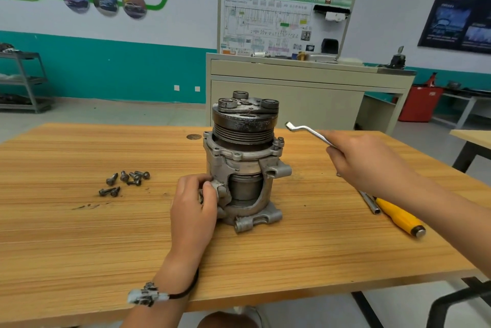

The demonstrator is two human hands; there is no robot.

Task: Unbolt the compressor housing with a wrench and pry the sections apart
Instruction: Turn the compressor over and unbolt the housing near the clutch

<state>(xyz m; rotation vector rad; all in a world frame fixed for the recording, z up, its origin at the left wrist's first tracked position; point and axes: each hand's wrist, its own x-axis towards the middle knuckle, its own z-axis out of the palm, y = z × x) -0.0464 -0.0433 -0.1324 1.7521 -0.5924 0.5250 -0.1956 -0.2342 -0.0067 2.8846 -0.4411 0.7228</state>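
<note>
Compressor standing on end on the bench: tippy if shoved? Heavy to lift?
Probably heavy for its size: the compressor looks like cast metal, with a thick pulley on top. Likely somewhat top-heavy, standing tall on end, so a high shove may tip it; the left hand grips its side lug. Rigid; the grimy pulley may be slippery.

Yellow-handled screwdriver (400, 217) lay on the wooden table (79, 234) below-right of the fingers (338, 159) of the right hand (372, 165), steel tube (369, 202) just beside it, wiring-diagram training cabinet (287, 88) stood well beyond the fingers.
</note>
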